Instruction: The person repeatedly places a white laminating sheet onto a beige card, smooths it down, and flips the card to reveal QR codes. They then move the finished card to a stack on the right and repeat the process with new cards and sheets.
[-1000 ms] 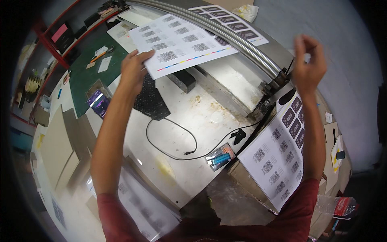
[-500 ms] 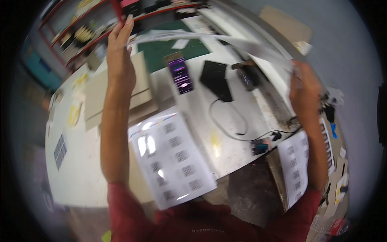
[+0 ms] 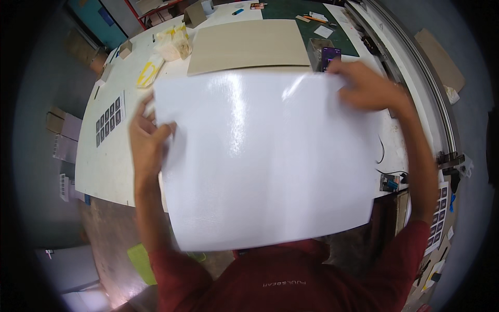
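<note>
A large glossy white sheet [image 3: 265,156] fills the middle of the view, its blank side up, held above the white table [image 3: 112,161]. My left hand [image 3: 148,138] grips the sheet's left edge. At the far right corner of the sheet, my right hand [image 3: 366,86] pinches the top edge. The sheet hides most of the table under it.
A tan board [image 3: 247,44] lies on the table beyond the sheet, beside a green cutting mat [image 3: 301,10]. A small printed sheet of dark squares [image 3: 109,119] lies at the left. A long metal rail [image 3: 416,67] runs along the right edge. Another printed sheet [image 3: 436,218] hangs at lower right.
The view swung left from the rail side of the table. Both hands brought the sheet down in front of me, now turned blank side up and spread wide.
</note>
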Demonstrator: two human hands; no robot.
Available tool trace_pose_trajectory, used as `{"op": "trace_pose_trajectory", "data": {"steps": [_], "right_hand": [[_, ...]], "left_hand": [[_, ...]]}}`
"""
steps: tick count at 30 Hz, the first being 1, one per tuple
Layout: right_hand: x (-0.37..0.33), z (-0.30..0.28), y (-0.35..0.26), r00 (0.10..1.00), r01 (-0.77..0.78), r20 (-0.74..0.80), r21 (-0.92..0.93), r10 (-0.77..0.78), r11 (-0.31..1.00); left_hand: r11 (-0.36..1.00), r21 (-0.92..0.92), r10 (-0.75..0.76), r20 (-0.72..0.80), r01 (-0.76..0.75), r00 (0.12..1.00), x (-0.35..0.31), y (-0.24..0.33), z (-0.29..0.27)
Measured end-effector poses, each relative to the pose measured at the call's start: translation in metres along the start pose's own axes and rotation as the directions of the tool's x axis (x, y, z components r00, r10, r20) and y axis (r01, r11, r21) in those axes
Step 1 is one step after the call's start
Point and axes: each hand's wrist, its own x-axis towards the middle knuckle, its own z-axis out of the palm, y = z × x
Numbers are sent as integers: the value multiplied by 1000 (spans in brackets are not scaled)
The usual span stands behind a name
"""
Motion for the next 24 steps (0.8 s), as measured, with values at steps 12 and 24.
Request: {"op": "trace_pose_trajectory", "data": {"steps": [12, 24], "right_hand": [[39, 164, 5, 977, -51, -212, -240, -1, 970], [62, 116, -31, 791, 62, -567, -296, -228, 953]], "left_hand": [[928, -53, -366, 60, 369, 929, 3, -176, -9], [953, 55, -296, -38, 298, 954, -5, -201, -19]]}}
